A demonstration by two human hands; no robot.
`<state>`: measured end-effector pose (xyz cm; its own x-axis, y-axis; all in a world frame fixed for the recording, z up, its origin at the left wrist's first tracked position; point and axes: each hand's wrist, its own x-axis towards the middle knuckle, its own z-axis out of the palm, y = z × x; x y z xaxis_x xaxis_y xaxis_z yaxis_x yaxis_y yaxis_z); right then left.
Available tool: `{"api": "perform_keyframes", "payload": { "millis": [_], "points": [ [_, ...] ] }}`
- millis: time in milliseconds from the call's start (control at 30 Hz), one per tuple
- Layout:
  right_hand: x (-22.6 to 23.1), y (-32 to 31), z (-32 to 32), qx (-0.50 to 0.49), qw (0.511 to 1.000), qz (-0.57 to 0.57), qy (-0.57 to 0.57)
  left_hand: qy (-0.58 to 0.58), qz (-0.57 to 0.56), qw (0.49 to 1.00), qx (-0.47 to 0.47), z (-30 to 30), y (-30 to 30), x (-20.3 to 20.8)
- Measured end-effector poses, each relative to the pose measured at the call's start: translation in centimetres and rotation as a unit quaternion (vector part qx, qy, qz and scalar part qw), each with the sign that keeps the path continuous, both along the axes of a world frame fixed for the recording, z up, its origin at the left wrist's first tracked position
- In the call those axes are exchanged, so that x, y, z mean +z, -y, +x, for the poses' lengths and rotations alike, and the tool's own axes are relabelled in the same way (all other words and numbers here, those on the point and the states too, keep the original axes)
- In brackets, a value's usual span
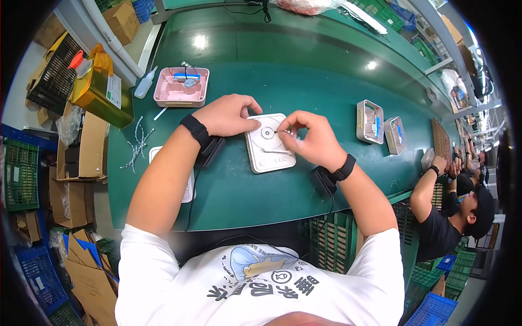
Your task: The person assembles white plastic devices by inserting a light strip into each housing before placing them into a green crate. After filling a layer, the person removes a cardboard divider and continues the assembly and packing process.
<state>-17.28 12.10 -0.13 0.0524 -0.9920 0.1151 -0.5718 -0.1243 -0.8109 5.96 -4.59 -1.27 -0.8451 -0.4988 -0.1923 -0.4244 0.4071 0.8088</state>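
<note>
A white, rounded rectangular device (pixel 274 161) lies on the green table in front of me. Near its middle is a round white hub (pixel 267 133), with a curved white piece around it. My left hand (pixel 228 115) grips the device's far left corner, its thumb on the top face and its fingers bent by the far edge. Over the hub, my right hand (pixel 312 136) is closed in a pinch. A tiny dark bit shows at those fingertips; I cannot make out what they hold. Under my left forearm, a second white panel (pixel 187 191) is partly hidden.
Pink housing (pixel 180 102), dropper bottle (pixel 145 84) and twisted white wires (pixel 137 148) lie to the left, near a yellow metal can (pixel 103 92). Two open housings, one cream (pixel 360 122) and one pinkish (pixel 392 144), stand to the right. A co-worker (pixel 443 228) sits beyond them.
</note>
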Motion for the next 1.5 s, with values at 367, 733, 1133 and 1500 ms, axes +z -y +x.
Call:
{"api": "perform_keyframes", "payload": {
  "millis": [367,733,1133,1500],
  "points": [
    [0.8,-0.9,1.4,-0.029,0.992,-0.066,-0.104,-0.001,0.002,1.000,0.001,0.2,-0.2,0.3],
    [-0.4,-0.8,3.3,-0.093,0.990,-0.066,-0.080,-0.189,-0.068,0.979,-0.044,-0.7,-1.4,0.5],
    [1.3,-1.0,2.5,0.029,0.968,-0.092,-0.230,-0.033,-0.030,0.999,-0.030,1.1,-0.9,2.7],
    [1.3,-0.9,3.3,0.063,0.955,-0.137,-0.255,-0.031,0.022,0.999,-0.026,0.7,0.5,0.6]
  ]
}}
